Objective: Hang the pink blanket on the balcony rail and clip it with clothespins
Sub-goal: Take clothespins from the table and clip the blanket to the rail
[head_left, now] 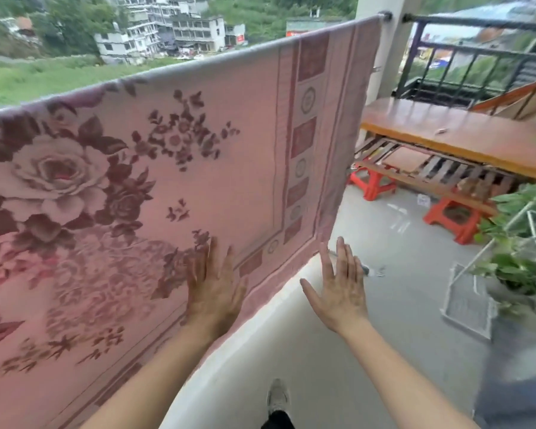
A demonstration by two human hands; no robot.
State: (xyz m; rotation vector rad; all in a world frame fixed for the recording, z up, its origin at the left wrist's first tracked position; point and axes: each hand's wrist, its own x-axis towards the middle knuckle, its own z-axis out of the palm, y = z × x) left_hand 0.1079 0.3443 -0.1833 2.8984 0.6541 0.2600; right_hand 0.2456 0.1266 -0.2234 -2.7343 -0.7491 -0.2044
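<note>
The pink blanket (217, 144), patterned with dark red flowers, hangs spread out over the balcony rail (384, 16) and covers most of the left of the view. My left hand (212, 286) lies flat with straight fingers on the blanket's lower right part. My right hand (338, 289) is open with spread fingers, just right of the blanket's lower corner, in front of the white balcony wall (260, 345); it holds nothing. No clothespins are visible.
A wooden table (452, 134) stands at the right with red plastic stools (370, 182) under it. A potted green plant (514, 249) and a white wire rack (468, 305) stand on the grey floor. A black railing (477, 54) closes the far side.
</note>
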